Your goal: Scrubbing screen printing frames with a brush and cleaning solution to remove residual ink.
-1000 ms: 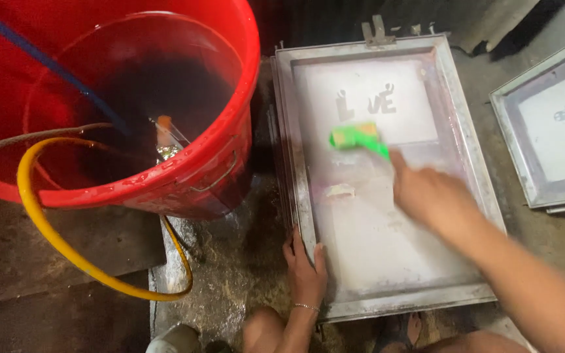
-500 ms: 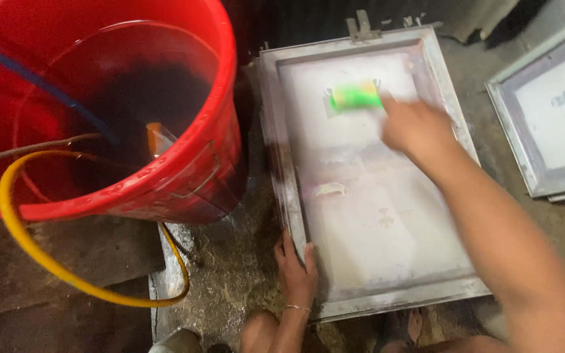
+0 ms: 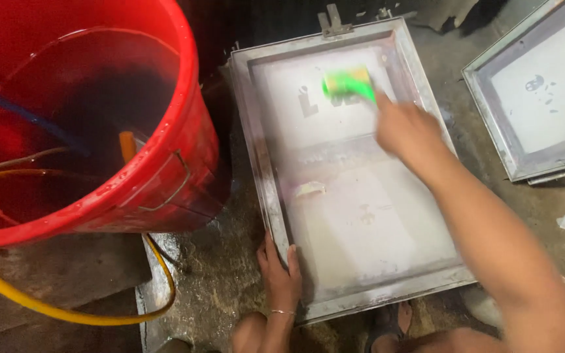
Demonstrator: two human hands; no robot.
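Note:
A metal-framed printing screen (image 3: 256, 150) lies flat on the wet ground in the head view. My right hand (image 3: 408, 129) grips a green scrubbing brush (image 3: 348, 84) and presses it on the upper part of the whitish mesh, over faint dark markings. My left hand (image 3: 281, 274) holds the frame's lower left corner, fingers curled over its edge. A thin bracelet sits on that wrist.
A big red bucket (image 3: 165, 183) with dark water stands left of the screen, a yellow hose (image 3: 67, 314) and a blue one leading into it. A second framed screen (image 3: 531, 85) lies at the upper right. My knees are at the bottom edge.
My right hand has carried the green brush from the middle of the mesh up toward the top of the screen. My left hand stays on the frame's corner.

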